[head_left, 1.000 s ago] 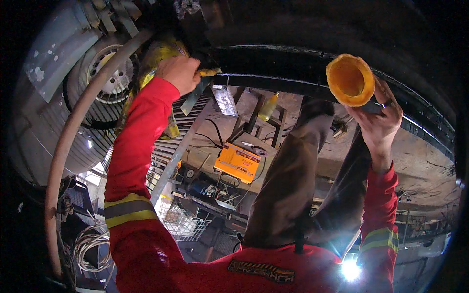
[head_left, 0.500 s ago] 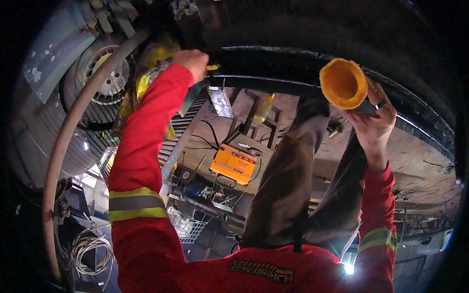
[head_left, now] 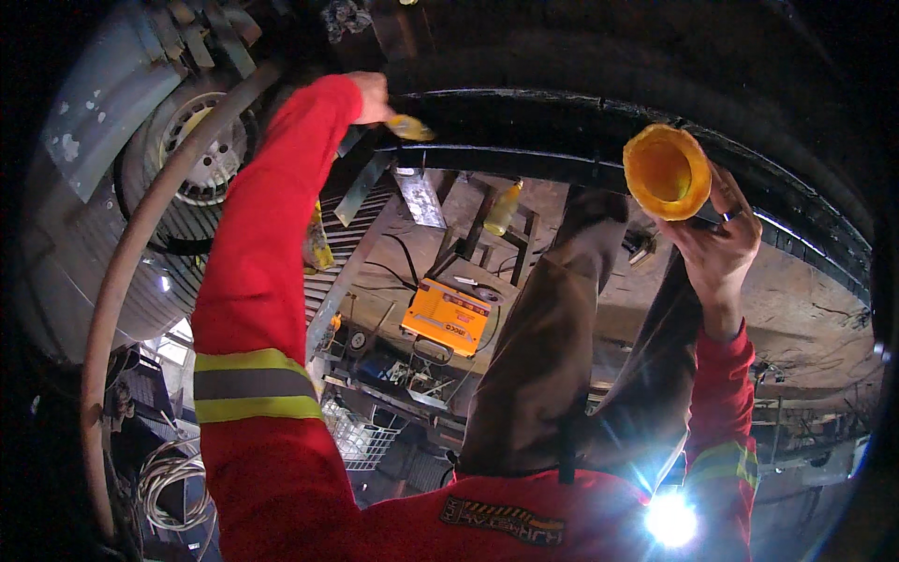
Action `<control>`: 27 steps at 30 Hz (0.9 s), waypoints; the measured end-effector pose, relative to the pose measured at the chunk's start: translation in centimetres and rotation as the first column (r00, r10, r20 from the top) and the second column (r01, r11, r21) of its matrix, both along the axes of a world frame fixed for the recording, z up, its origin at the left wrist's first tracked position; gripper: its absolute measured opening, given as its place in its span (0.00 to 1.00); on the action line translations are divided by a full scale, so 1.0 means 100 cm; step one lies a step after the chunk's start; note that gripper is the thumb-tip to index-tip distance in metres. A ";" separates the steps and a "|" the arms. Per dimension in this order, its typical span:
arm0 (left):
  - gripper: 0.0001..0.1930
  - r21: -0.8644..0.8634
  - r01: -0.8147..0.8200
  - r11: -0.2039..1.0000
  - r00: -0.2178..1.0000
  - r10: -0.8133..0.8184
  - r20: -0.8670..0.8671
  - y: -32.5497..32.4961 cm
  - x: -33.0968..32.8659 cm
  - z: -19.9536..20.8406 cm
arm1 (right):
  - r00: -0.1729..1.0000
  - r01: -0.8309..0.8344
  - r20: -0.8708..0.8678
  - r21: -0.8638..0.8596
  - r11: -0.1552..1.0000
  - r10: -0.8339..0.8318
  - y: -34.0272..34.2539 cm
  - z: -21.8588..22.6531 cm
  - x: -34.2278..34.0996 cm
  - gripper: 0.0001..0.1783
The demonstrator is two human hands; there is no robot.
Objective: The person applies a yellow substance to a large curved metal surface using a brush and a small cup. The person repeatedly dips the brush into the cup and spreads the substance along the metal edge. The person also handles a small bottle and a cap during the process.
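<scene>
My left hand, at the upper left, is closed round a small yellow-tipped tool. Its flat tip points right over the long dark beam; whether it touches the beam I cannot tell. The part inside my fist is hidden, so I cannot make out whether it is a brush or a spreader. At the upper right, my right hand grips a round orange-yellow cup from its right side. The cup's rough-edged mouth faces me, and its inside is coated yellow.
Below the beam stand an orange boxy machine, a yellowish bottle and a metal plate. At left are a wheel and a thick curved hose. A white wire basket and coiled cable lie lower left.
My left hand has moved slightly up and left, and more of the yellow-tipped tool shows. The cup in my right hand has shifted slightly right and down.
</scene>
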State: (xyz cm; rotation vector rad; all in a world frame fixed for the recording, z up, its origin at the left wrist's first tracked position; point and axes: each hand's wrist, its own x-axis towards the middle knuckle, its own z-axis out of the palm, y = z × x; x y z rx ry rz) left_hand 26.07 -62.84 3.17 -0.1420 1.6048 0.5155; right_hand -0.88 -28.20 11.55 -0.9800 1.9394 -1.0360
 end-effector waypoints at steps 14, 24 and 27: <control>0.13 -0.387 0.006 0.922 0.997 -0.035 -0.068 0.035 -0.018 0.065 | 0.999 0.024 -0.033 0.012 1.000 -0.024 0.013 0.009 -0.012 0.37; 0.15 -0.344 0.054 0.938 0.995 -0.079 -0.059 0.059 -0.062 0.048 | 0.991 0.124 -0.069 0.086 0.989 -0.119 0.029 0.008 -0.026 0.33; 0.16 -0.319 0.064 0.946 0.998 -0.064 0.010 0.093 -0.095 0.045 | 0.983 0.162 -0.099 0.092 0.982 -0.153 0.032 0.006 -0.033 0.31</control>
